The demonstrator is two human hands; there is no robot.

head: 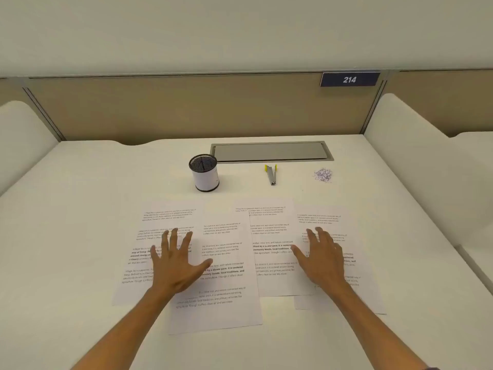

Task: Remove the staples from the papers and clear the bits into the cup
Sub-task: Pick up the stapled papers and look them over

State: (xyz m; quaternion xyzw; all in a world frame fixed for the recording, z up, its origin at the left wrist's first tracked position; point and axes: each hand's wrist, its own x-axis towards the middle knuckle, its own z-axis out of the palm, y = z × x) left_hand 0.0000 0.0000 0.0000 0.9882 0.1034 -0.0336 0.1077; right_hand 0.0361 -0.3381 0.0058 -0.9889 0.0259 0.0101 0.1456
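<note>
I see four white printed paper sheets (226, 263) fanned out and overlapping across the smooth, matte white surface (80, 209), each thin and flat with blocks of small black text. My left hand (174, 265) lies flat on the sheets at the left, fingers straight and spread wide, thumb angled out to the right. My right hand (321, 259) lies the same way on the sheets at the right, fingers straight and holding nothing.

Beyond the papers stands the round black wire-mesh cup wrapped in a white paper band (204, 172), upright and well apart from both hands. To its right lies the slim grey metal staple remover with yellow grips (271, 174), its narrow end pointing toward me. Farther right sits a small loose heap of tiny pale paper bits (322, 174), ragged and speckled, apart from the remover.

Behind these, a grey rectangular metal cable hatch (270, 151) is set flush into the surface. A beige fabric partition (186, 108) rises at the back, bearing a dark blue plate marked 214 (349, 79).
</note>
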